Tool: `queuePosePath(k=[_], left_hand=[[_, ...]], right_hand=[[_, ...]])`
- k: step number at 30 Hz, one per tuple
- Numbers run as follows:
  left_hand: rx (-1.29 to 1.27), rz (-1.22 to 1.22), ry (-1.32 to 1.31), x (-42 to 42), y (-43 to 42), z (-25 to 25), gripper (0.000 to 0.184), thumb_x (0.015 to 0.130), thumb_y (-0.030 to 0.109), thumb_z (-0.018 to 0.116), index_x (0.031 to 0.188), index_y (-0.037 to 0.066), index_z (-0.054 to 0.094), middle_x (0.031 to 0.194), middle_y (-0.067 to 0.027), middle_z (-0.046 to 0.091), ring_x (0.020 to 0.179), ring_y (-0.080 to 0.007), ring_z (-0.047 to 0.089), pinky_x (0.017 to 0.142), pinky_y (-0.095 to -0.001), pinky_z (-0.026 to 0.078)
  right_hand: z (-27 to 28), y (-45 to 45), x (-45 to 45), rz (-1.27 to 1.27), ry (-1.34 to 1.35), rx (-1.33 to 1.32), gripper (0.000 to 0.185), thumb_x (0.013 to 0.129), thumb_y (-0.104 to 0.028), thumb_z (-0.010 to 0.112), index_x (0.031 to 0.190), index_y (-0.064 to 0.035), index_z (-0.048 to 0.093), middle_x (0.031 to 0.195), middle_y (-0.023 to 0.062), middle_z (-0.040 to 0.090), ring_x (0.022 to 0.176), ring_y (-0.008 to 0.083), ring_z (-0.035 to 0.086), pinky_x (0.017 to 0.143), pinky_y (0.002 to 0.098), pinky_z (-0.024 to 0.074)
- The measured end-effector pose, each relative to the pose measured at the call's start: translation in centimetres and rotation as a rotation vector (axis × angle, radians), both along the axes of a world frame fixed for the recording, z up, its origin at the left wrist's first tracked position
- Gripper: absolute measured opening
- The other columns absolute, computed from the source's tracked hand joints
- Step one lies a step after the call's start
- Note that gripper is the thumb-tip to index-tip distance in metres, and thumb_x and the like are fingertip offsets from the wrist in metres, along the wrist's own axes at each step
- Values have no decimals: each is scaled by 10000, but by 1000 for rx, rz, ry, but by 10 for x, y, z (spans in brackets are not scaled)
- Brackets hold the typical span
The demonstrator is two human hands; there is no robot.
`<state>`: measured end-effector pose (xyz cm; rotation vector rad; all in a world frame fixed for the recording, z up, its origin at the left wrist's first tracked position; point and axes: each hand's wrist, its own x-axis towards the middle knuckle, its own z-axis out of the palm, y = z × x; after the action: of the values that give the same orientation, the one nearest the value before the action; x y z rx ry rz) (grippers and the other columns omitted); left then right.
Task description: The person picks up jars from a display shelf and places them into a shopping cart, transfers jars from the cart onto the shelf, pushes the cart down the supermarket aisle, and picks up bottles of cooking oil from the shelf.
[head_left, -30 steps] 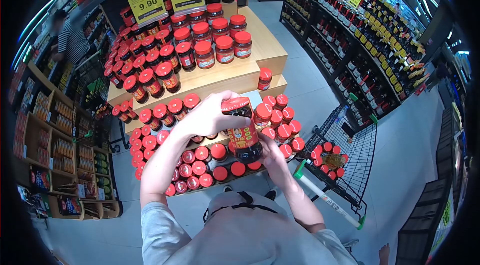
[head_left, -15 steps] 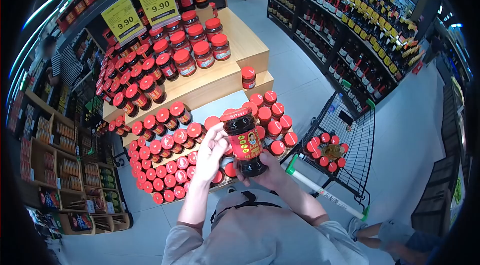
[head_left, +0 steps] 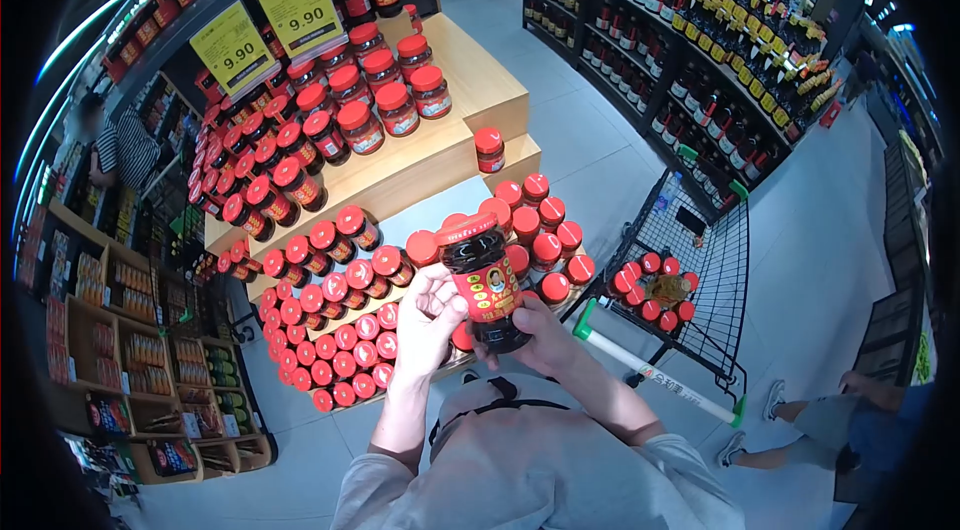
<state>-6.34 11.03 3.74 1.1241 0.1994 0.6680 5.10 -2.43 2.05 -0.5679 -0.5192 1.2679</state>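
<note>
A tall dark sauce jar (head_left: 487, 282) with a red lid and a red label tilts in front of my chest. My right hand (head_left: 545, 335) is closed around its lower part, thumb on the near side. At the jar's left side, my left hand (head_left: 425, 322) has curled fingers, and the thumb lies close against the label's edge. Whether those fingers pinch anything is hidden. Below and behind the jar, many red-lidded jars (head_left: 357, 273) stand in rows on the stepped wooden display (head_left: 420, 175).
A shopping cart (head_left: 705, 275) with several red-lidded jars and a bottle stands at my right. Yellow price signs (head_left: 300, 15) rise over the display. Bottle shelves (head_left: 640, 40) line the aisle beyond. A person's legs (head_left: 800, 425) show at lower right; another person (head_left: 125, 145) is far left.
The view has shifted slightly. The jar stays in my right hand, while my left fingers have curled in more beside it. The person at lower right has moved farther right.
</note>
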Motion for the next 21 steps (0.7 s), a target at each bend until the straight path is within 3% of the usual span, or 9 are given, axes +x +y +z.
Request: queuePosePath(k=[7, 10, 16, 20, 21], left_hand=[[27, -13, 18, -9, 9, -16, 406, 938, 67, 666, 1301, -24, 507, 1262, -122, 620, 1171, -175, 598, 985, -318, 486], [28, -22, 26, -9, 7, -11, 426, 935, 50, 656, 1324, -24, 500, 1269, -123, 618, 1177, -180, 595, 991, -322, 484], [30, -39, 104, -10, 3, 2, 501, 904, 24, 678, 1361, -19, 479, 1290, -118, 607, 1189, -170, 587, 1012, -332, 476], [135, -22, 200, -13, -12, 13, 617, 825, -9, 749, 1371, -13, 463, 1315, -116, 591, 1188, -173, 587, 1019, -334, 473], [170, 11, 262, -13, -12, 13, 643, 752, -10, 807, 1326, 2, 518, 1261, -98, 631, 1138, -171, 614, 995, -338, 490]], right_hand=[[-3, 0, -6, -121, -149, -90, 604, 899, -468, 676, 1201, 42, 563, 937, 146, 684, 764, 224, 693, 674, 354, 574], [-14, -3, -3, -79, -140, -10, 567, 946, -298, 666, 1384, 7, 473, 1121, 76, 646, 959, 131, 651, 785, 315, 566], [-8, -4, -6, -153, -277, -128, 614, 903, -266, 728, 1385, 5, 463, 1137, 65, 645, 1023, 116, 610, 920, 291, 479], [-10, 4, -13, -506, -886, -68, 718, 823, -218, 797, 1402, 3, 434, 1213, 128, 589, 1070, 212, 600, 937, 346, 480], [-16, 7, -12, -568, -995, -36, 744, 803, -212, 809, 1405, 3, 428, 1231, 145, 571, 1092, 238, 593, 942, 360, 479]])
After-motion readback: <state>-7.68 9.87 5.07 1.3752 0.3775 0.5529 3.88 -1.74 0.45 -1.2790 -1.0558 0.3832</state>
